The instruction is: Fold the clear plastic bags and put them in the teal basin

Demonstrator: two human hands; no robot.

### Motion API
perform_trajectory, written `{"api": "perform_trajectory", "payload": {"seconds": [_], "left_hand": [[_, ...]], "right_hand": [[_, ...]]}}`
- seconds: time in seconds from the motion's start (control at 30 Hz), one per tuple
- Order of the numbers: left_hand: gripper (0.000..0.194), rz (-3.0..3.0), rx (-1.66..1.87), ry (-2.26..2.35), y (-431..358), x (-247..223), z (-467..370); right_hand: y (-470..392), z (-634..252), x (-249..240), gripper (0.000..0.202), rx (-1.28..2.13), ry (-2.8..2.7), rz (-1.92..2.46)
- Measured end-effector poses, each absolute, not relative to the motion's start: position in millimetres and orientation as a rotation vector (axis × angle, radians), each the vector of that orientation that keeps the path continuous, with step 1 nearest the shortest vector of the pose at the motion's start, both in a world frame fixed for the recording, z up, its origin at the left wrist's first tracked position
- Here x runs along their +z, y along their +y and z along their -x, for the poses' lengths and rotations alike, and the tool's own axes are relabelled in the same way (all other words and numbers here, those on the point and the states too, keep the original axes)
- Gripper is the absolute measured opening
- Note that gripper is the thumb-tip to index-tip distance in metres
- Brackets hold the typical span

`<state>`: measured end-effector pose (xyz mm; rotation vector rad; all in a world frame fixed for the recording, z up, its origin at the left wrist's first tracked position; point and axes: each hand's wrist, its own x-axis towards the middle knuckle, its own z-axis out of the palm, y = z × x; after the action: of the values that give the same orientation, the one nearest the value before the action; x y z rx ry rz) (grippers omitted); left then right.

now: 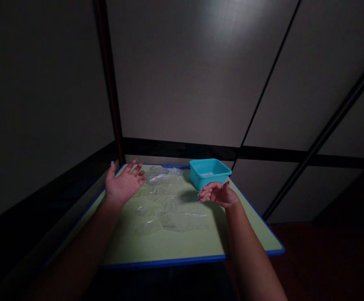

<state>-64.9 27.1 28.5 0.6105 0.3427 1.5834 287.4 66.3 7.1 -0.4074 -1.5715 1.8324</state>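
My left hand is raised above the left side of the table, palm turned up and fingers spread, holding nothing. My right hand hovers on the right side, just in front of a turquoise plastic basket; its fingers are stretched out with nothing in them. Between the hands, clear plastic bags lie flat on the table, several of them overlapping. A crumpled clear plastic piece lies at the far end, close to my left fingertips. Something pale shows inside the basket, too unclear to name.
The light green table has a blue edge and stands in a corner. Grey panels with dark strips rise behind it, and a dark wall is close on the left. Dark reddish floor shows at right.
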Motion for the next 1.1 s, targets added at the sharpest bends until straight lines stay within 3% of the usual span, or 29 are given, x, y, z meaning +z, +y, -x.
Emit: {"api": "perform_trajectory", "payload": {"seconds": [0.27,0.43,0.63,0.73,0.83,0.97,1.1], "left_hand": [[0.047,-1.230,0.832,0.658,30,0,40],[0.039,-1.035,1.105,0.408,24,9,36],[0.040,-0.668,1.545,0.375,34,16,52],[0.036,-0.663,1.580,0.452,36,13,50],[0.021,-0.783,1.477,0.480,31,16,43],[0.057,-0.792,1.453,0.358,19,28,41],[0.063,-0.638,1.570,0.293,17,33,48]], "right_hand": [[64,-254,-2,0.078,2.118,-1.938,0.385],[66,-263,2,0.075,1.944,-1.551,0.353],[73,-282,12,0.054,1.537,-0.930,0.186],[72,-279,14,0.054,1.552,-0.975,0.257],[64,-263,14,0.066,1.753,-1.188,0.365],[54,-247,15,0.084,2.009,-1.370,0.397],[54,-256,16,0.084,1.911,-1.193,0.296]]}}
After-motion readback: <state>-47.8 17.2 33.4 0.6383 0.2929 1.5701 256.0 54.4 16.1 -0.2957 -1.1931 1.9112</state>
